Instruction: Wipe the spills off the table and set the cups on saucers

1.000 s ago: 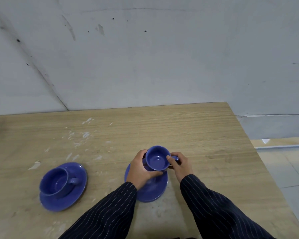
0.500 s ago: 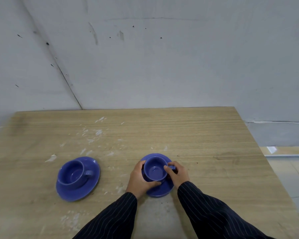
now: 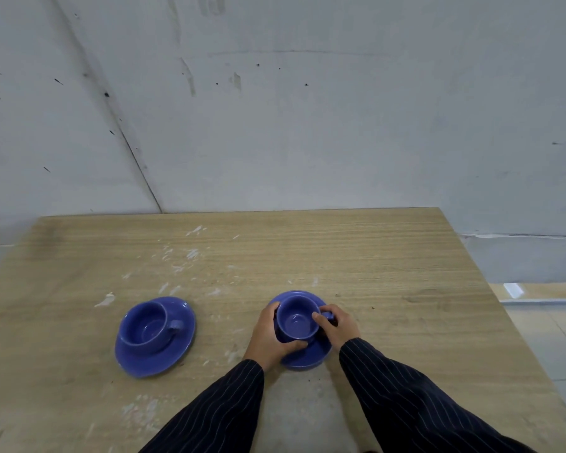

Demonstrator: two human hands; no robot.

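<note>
Both hands, left (image 3: pixel 268 335) and right (image 3: pixel 339 325), clasp right cup (image 3: pixel 297 322) on saucer (image 3: pixel 304 359); second cup-and-saucer (image 3: pixel 156 336) left, white smears (image 3: pixel 177 259) beyond.

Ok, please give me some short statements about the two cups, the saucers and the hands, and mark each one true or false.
1. Both cups stand on saucers. True: the left cup is on the left saucer, the right cup on the right saucer.
2. The left cup lies on its side. False: it is upright.
3. Both hands touch the right cup. True: the left hand and the right hand are around it.
4. The cups are red. False: they are blue.
5. White marks show on the table. True.
</note>
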